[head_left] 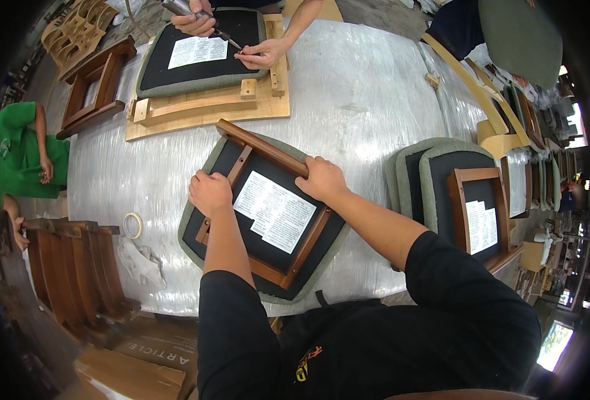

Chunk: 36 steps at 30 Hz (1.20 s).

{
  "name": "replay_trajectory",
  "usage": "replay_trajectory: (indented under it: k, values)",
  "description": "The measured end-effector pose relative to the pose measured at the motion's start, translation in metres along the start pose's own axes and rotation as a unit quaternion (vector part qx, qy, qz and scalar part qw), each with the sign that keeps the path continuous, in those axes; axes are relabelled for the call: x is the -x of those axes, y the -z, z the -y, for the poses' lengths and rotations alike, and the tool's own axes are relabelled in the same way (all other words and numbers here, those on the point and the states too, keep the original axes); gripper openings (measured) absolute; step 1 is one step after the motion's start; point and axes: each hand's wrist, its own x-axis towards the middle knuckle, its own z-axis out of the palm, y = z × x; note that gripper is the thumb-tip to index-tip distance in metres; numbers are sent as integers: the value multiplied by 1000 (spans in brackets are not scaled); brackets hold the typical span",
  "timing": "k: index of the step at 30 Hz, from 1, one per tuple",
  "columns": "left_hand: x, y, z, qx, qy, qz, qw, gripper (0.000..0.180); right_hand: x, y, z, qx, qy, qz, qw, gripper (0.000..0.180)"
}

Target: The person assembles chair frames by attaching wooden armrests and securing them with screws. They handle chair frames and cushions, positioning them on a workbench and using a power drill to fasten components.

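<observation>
An upturned seat cushion (195, 220) with grey-green edging and a black underside lies on the plastic-covered table (362, 87) in front of me. A brown wooden frame (308, 245) sits on it, around a white paper label (275, 210). My left hand (210, 192) grips the frame's left rail. My right hand (322, 179) clasps the frame's upper rail near its right corner. Both forearms come in from below in black sleeves.
Across the table another person's hands (262, 53) work a tool (183, 8) on a second cushion (202, 83) set in a pale wooden jig (208, 110). Stacked cushions with a frame (478, 207) lie at right. A tape roll (132, 225) and rag (138, 261) sit left. Dark frames (75, 267) stand nearby; a person in green (18, 153) is at left.
</observation>
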Motion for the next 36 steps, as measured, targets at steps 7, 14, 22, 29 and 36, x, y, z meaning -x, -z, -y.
replay_trajectory:
  k: [7, 14, 22, 29, 36]
  values:
    - [-1, 3, -1, -2, 6, 14, 1000, 33, 0, -2, 0, 6, 5, -5, 1000, 50]
    - [-2, 5, -2, -22, 13, 24, 999, 36, -1, 0, 1, 8, 5, -1, 1000, 49]
    - [-2, 5, -2, -10, 16, 35, 999, 36, -1, -4, 1, 5, 6, -13, 1000, 49]
    - [-2, 3, -1, -17, 13, 25, 999, 35, 0, -5, -1, 2, 12, -21, 1000, 48]
    - [-2, 2, 1, -1, 13, 30, 999, 36, 1, -3, 2, 3, 9, -17, 1000, 46]
